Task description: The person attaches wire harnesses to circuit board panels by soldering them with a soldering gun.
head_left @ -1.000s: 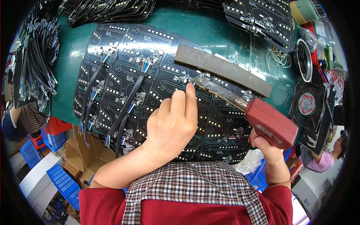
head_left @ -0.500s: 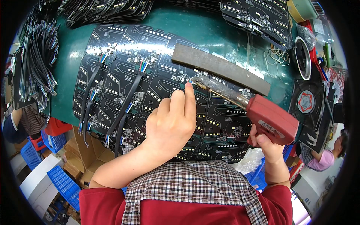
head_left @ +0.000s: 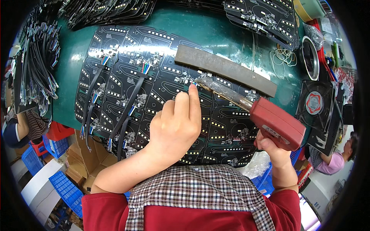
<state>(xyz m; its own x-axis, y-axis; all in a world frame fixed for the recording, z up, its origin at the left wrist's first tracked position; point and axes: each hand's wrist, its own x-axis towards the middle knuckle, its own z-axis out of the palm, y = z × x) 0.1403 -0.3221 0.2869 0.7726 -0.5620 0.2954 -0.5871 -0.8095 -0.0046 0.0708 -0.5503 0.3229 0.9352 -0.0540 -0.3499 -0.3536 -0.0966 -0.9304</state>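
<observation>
My right hand (head_left: pixel 274 151) is wrapped round the grip of a red soldering gun (head_left: pixel 277 123). The gun's long metal barrel points up and left, its tip at a circuit board (head_left: pixel 169 86). My left hand (head_left: pixel 175 125) lies over the same boards with its index finger stretched to the coloured wire ends (head_left: pixel 194 83) beside the tip. Its other fingers are curled, and whatever runs beneath the palm is hidden. Black cables (head_left: pixel 135 94) with coloured wire ends lie on the boards to the left. A grey metal bar (head_left: pixel 225 69) rests across the boards just beyond the tip.
Stacked black boards (head_left: pixel 266 17) stand at the far right, more (head_left: pixel 110 11) at the far left. A bundle of black cables (head_left: pixel 36 65) hangs at the left. On the right are a fan (head_left: pixel 314 103), a metal ring (head_left: pixel 310 57) and thin white wire (head_left: pixel 283 57). Other people sit at both sides.
The soldering gun and my right hand have shifted slightly left. My left hand stays nearly in place at the wire ends. At the left edge, another person's arm has moved slightly.
</observation>
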